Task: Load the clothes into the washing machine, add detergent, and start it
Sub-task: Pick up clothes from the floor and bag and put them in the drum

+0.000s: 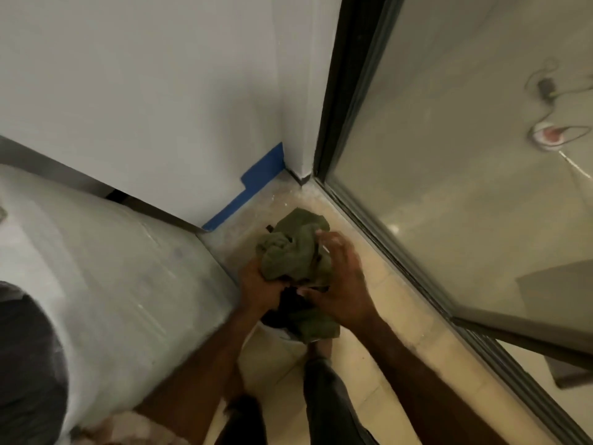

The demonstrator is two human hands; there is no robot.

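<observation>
A bundle of clothes [295, 252], olive green cloth with some dark fabric underneath, hangs above the tiled floor in the room's corner. My left hand [258, 285] grips the bundle from its lower left. My right hand [340, 277] presses on its right side with fingers spread over the green cloth. The white top-loading washing machine [106, 284] stands directly to the left of the bundle. Its dark round opening [29, 364] shows at the lower left edge of the view.
A white wall with blue tape [250, 187] along its base runs behind the machine. A dark-framed glass sliding door [449, 187] closes off the right side. A white container [288, 337] sits on the floor, mostly hidden under the clothes. My legs stand below.
</observation>
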